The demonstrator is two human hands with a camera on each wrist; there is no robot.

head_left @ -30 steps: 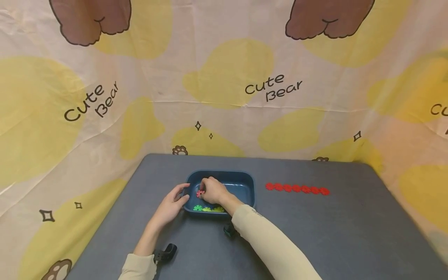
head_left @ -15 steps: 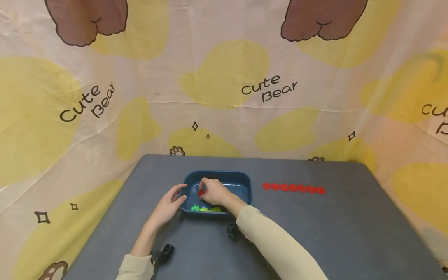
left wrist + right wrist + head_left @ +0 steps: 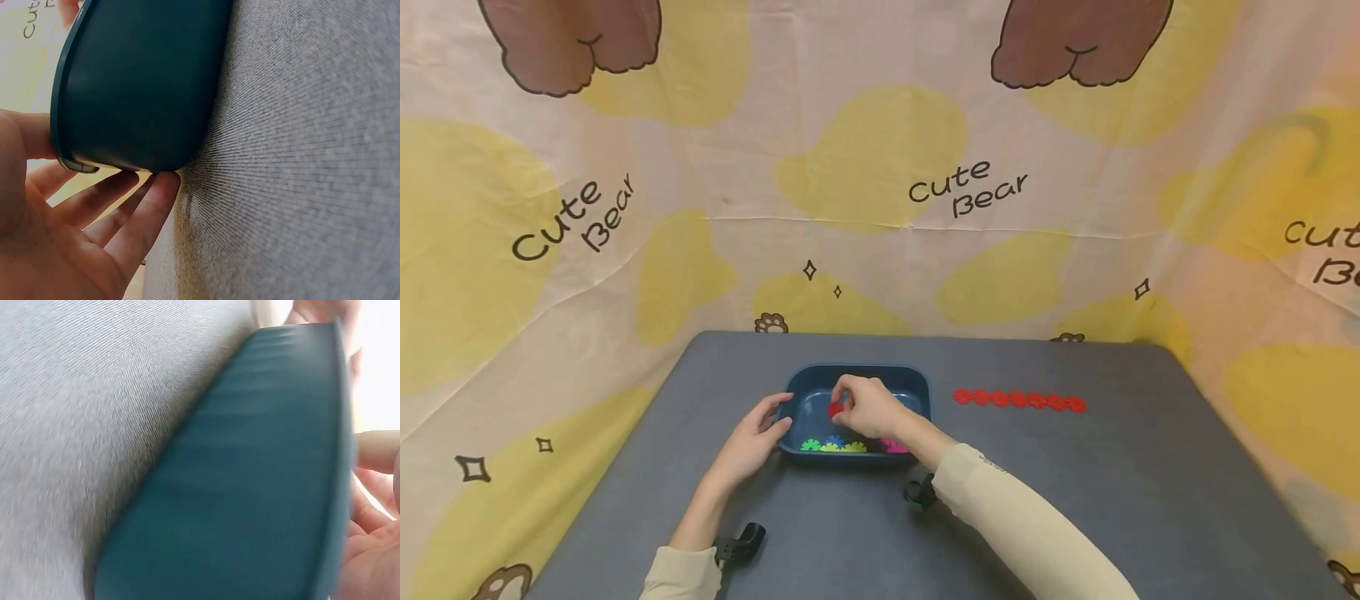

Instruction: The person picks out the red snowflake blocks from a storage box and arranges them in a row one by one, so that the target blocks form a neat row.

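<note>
My left hand (image 3: 748, 437) holds the left end of a dark blue plastic box (image 3: 857, 366), thumb and fingers at its rim and end wall. The left wrist view shows the fingertips (image 3: 167, 181) against the outer wall of the box. Over the inside of the box, my right hand (image 3: 874, 408) pinches a red snowflake disc (image 3: 835, 409) between thumb and fingers. Along the near inner wall lie a green disc (image 3: 810, 446), yellow-green discs (image 3: 854, 447), a blue disc (image 3: 835, 440) and pink discs (image 3: 895, 447). The box wall hides the pinch in the right wrist view.
A row of several red snowflake discs (image 3: 1018, 399) lies on the grey table (image 3: 835, 533) right of the box. Behind the table hangs a patterned cloth (image 3: 865, 275). Black bands with small devices (image 3: 741, 543) are on both wrists.
My right hand has moved a little up and right within the box with the red disc, uncovering the blue and pink discs. My left hand stays at the box's end. The head view has shifted slightly.
</note>
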